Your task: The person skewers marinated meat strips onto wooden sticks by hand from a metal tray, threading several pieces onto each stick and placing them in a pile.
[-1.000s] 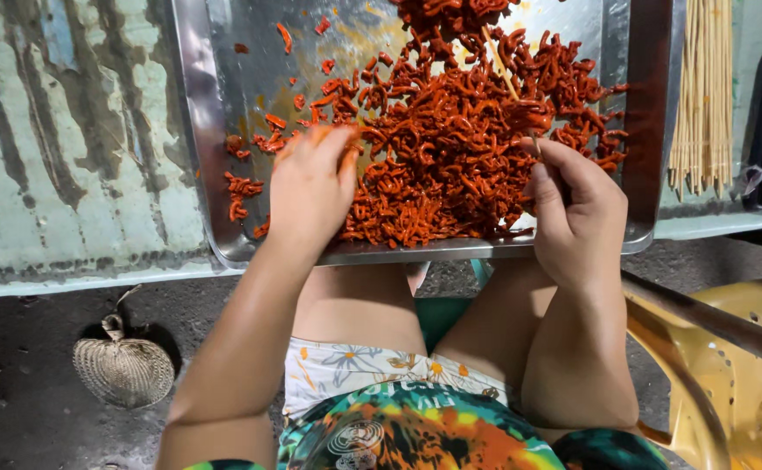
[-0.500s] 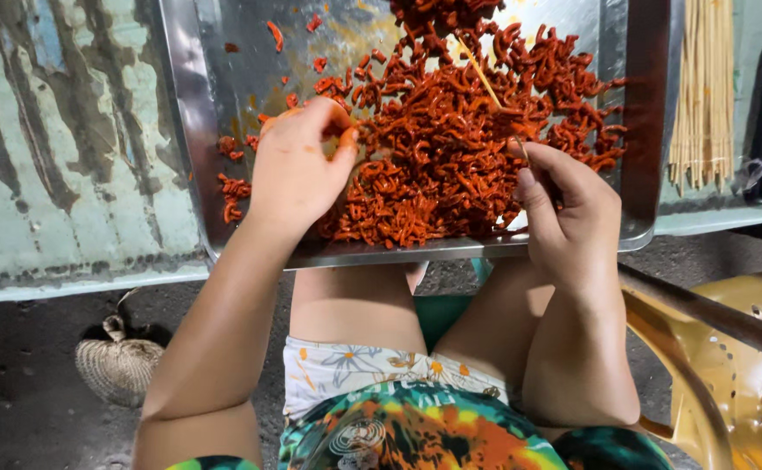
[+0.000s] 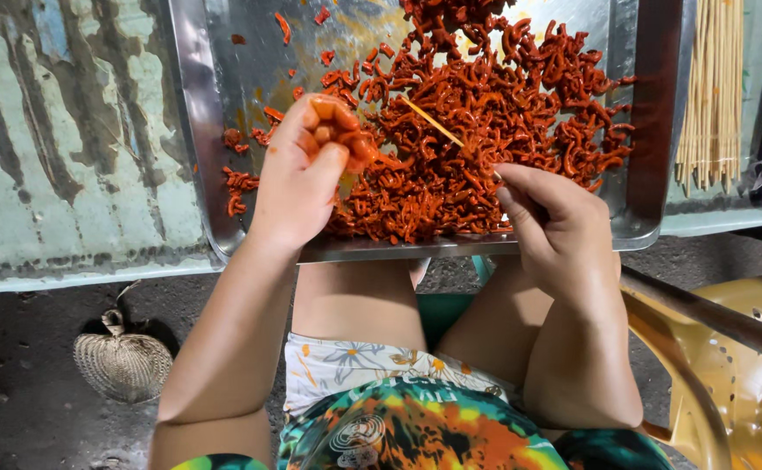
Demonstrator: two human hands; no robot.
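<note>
Head view: two bare hands at a metal tray of red-sauced meat strips.

Head view, detail: left hand [image 3: 304, 174] raised just over the shallow rectangular steel tray [image 3: 191, 130], fingertips [image 3: 333, 117] bunched and pinching a small clump of orange-red marinated meat pieces [image 3: 352, 141]. Right hand [image 3: 551, 218] at the tray's near edge, thumb and fingers pressed together around the butt of a thin pale bamboo skewer [image 3: 433, 122], which slants up-left across the large heap of the same red strips [image 3: 503, 113] filling the tray's right half. Tray sits on a worn pale-green tabletop [image 3: 59, 148]. Bundle of bare bamboo sticks [image 3: 710, 87] lies just right of the tray. Woven straw hand fan [image 3: 123, 364] on the dark ground below left; yellow plastic chair [image 3: 738, 383] at right.
</note>
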